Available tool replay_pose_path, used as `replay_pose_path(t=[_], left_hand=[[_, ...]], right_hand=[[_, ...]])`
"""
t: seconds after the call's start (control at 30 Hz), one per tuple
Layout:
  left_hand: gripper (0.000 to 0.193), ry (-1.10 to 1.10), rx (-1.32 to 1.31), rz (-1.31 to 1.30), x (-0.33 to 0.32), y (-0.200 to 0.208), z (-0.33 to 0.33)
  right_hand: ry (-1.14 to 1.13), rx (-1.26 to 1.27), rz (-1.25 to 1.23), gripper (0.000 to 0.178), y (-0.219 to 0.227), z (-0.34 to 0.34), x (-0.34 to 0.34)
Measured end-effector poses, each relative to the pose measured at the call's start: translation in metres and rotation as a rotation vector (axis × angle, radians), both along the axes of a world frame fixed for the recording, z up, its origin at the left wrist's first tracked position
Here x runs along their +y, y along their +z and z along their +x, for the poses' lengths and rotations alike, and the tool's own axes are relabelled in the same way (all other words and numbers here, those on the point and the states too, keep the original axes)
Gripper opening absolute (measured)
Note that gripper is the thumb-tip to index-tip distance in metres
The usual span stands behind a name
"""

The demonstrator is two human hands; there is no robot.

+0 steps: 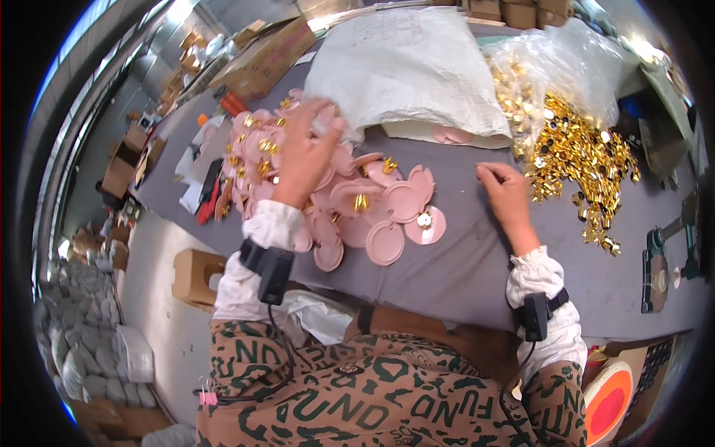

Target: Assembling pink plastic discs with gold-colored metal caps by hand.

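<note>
Over the pile of pink discs [387, 201] hovers my left hand [302, 153], its fingers bent round something pale that I cannot make out. Many of the discs are round and flat with a rim, and several carry a gold metal clip [361, 202] on top. To the right, my right hand [508, 195] is above the grey cloth, with thumb and fingertips pinched together; anything between them is too small to tell. The nearest things to it are a heap of shiny gold clips [573, 160] on its right and the white woven sack [417, 74] beyond it.
A few pink discs show at the sack's mouth. Clear plastic film [566, 63] lies over part of the gold heap. A green metal hand press [659, 268] stands at the right edge. Left are a red-and-black tool [210, 192] and a cardboard box [264, 58].
</note>
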State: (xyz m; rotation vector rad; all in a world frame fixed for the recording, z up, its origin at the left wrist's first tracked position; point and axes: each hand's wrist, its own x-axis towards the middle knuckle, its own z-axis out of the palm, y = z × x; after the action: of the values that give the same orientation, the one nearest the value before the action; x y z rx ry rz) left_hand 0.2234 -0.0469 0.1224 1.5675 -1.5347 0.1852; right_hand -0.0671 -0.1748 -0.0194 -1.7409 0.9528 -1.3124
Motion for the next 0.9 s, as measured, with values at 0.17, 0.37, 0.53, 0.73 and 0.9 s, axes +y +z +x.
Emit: replay_pose_path(t=[0.17, 0.37, 0.53, 0.73, 0.9], left_hand=[[0.029, -0.097, -0.148, 0.142, -0.074, 0.005, -0.022], [0.036, -0.144, -0.562, 0.834, -0.192, -0.066, -0.028], [0.047, -0.087, -0.433, 0.839, -0.227, -0.111, -0.012], [0.051, -0.417, 0.426, 0.087, -0.293, -0.057, -0.003], [0.042, -0.083, -0.506, 0.747, -0.319, -0.129, 0.046]], right_hand=[[0.032, 0.118, -0.053, 0.014, -0.032, -0.008, -0.014], [0.099, 0.059, 0.059, 0.013, -0.022, -0.007, -0.017], [0.091, 0.008, 0.071, 0.012, -0.018, -0.006, -0.022], [0.072, 0.034, 0.037, 0.012, -0.024, -0.004, -0.024], [0.091, 0.098, 0.047, 0.011, -0.02, -0.005, -0.022]])
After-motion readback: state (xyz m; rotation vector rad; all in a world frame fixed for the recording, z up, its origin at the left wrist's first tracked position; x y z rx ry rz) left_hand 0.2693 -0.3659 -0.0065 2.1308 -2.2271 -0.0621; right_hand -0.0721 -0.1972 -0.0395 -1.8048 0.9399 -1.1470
